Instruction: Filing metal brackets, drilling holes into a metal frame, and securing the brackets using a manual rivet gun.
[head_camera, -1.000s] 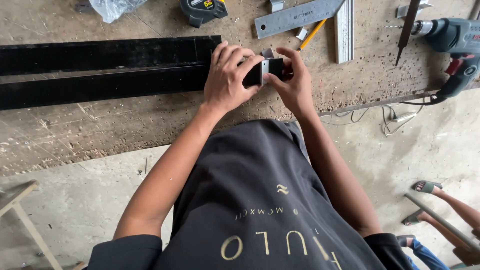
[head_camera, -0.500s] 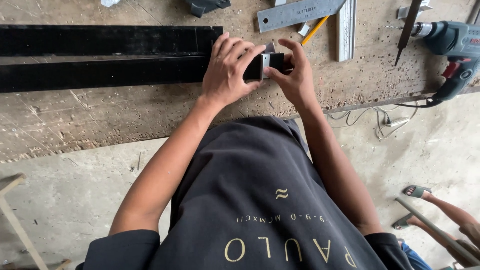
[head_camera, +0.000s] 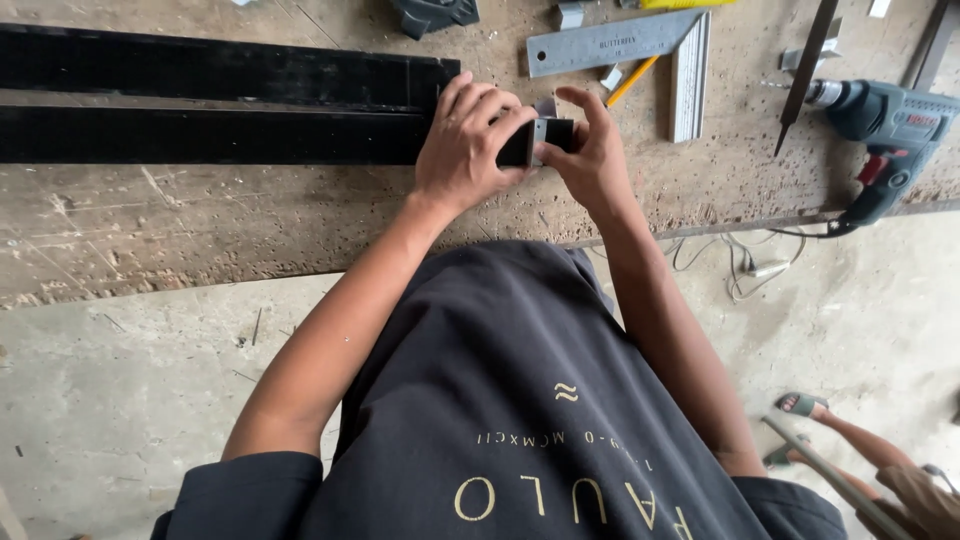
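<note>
- Our left hand and right hand have their fingers clamped on a small black block at the end of the black bars.
- A drill lies on the counter, well apart.

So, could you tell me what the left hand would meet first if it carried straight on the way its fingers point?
Probably the steel square: the left hand points up-right across the small black piece; depth is unclear.
</note>
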